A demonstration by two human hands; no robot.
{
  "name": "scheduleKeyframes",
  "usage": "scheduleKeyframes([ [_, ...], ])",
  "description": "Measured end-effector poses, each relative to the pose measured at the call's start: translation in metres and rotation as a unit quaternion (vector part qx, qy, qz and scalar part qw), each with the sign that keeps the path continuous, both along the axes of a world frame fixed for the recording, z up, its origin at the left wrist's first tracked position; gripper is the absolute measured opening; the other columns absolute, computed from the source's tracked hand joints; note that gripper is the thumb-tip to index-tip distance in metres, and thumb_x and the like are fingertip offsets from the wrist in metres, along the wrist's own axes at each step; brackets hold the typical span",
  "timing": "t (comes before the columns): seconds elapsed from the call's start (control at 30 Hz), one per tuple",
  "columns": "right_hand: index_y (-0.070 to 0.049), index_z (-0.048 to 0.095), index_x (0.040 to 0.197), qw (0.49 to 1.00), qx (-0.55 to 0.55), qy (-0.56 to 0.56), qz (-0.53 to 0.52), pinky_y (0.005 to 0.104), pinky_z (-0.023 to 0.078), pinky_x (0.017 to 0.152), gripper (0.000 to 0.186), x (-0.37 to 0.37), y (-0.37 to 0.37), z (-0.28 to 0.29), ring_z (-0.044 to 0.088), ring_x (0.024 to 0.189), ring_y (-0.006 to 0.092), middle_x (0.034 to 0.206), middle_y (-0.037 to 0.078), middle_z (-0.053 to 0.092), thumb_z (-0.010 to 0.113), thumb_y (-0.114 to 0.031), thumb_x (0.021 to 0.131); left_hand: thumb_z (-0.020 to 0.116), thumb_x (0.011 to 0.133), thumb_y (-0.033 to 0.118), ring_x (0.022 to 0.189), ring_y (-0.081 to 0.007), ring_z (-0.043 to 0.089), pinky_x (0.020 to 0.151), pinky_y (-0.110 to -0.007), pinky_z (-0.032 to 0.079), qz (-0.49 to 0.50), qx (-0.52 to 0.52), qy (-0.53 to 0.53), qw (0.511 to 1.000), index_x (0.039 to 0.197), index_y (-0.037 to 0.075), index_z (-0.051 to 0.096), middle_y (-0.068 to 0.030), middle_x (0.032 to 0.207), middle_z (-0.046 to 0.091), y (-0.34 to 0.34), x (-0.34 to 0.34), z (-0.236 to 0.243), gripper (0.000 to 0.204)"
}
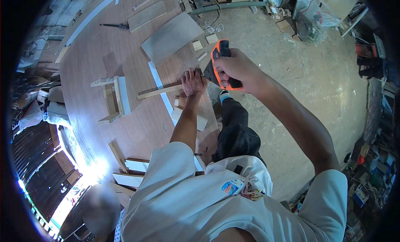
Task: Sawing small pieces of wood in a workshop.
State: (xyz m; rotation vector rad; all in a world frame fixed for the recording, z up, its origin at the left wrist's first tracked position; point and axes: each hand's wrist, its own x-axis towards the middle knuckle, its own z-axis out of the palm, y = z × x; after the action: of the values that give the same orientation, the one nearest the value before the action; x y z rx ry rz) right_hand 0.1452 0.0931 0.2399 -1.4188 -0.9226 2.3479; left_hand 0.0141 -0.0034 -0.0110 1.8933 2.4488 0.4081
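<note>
My left hand (pixel 193 81) presses down with curled fingers on a thin wooden strip (pixel 158 91), holding it at the right edge of the wooden table (pixel 83 75). The strip lies across a white board (pixel 160 84). My right hand (pixel 233 69) grips the orange and black handle of a handsaw (pixel 216 52); the dark blade (pixel 210 75) is beside my left fingers at the strip's end, and whether it touches is unclear. Small wood blocks (pixel 189 117) lie by my left forearm.
A wooden frame piece (pixel 110 100), flat panels (pixel 171 38), a dark tool (pixel 114 26) and offcuts (pixel 118 156) lie on the table. Clutter and a plastic bag (pixel 316 21) line the floor's edges. Another person (pixel 100 208) is at the lower left. My leg (pixel 233 121) stands beside the table.
</note>
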Motion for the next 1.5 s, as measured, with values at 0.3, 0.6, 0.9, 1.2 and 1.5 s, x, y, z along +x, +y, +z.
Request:
scheduleKeyframes([
  [0.3,0.000,0.046,0.069,0.996,0.005,-0.090,-0.022,0.0336,0.038,0.037,0.008,-0.047,0.015,-0.129,0.048,0.043,0.0190,0.055,0.011,0.048,0.048,0.002,0.077,0.052,0.073,0.027,0.091,-0.0271,0.051,0.076,-0.042,0.039,0.001,-0.041,-0.016,0.999,0.093,0.006,0.059,-0.0123,0.095,0.050,0.005,0.007,0.003,0.030],
  [0.6,-0.002,0.046,0.070,0.994,-0.004,-0.072,-0.079,0.0315,0.037,0.038,0.007,-0.044,0.023,-0.136,0.043,0.041,0.0160,0.054,0.007,0.045,0.048,0.001,0.076,0.051,0.074,0.027,0.087,-0.0266,0.052,0.073,-0.042,0.039,0.011,-0.016,-0.034,0.999,0.092,0.008,0.059,-0.0109,0.092,0.049,0.007,0.009,0.005,0.027],
  [0.9,-0.006,0.046,0.082,0.958,0.278,-0.022,-0.064,0.0277,0.036,0.033,0.008,0.002,-0.067,-0.167,0.047,0.039,0.0113,0.055,0.001,0.045,0.054,-0.004,0.079,0.054,0.071,0.024,0.087,-0.0290,0.052,0.079,-0.042,0.041,0.018,0.018,-0.038,0.999,0.093,0.005,0.059,-0.0119,0.089,0.052,0.000,0.001,0.002,0.030],
  [1.2,-0.002,0.048,0.073,0.992,-0.036,-0.054,-0.105,0.0320,0.039,0.042,0.004,-0.052,0.035,-0.158,0.047,0.049,0.0151,0.056,0.005,0.044,0.051,-0.002,0.075,0.055,0.072,0.024,0.086,-0.0268,0.052,0.074,-0.040,0.041,0.008,0.023,-0.057,0.998,0.091,0.006,0.058,-0.0111,0.090,0.053,-0.002,-0.002,0.003,0.026],
  [1.5,-0.005,0.043,0.072,0.990,-0.080,-0.045,-0.105,0.0323,0.035,0.036,0.009,-0.050,0.049,-0.162,0.041,0.040,0.0160,0.054,0.005,0.042,0.050,0.001,0.073,0.061,0.072,0.023,0.094,-0.0248,0.053,0.078,-0.039,0.041,-0.100,0.023,-0.096,0.990,0.099,0.006,0.060,-0.0096,0.099,0.055,-0.005,-0.010,0.029,0.032],
])
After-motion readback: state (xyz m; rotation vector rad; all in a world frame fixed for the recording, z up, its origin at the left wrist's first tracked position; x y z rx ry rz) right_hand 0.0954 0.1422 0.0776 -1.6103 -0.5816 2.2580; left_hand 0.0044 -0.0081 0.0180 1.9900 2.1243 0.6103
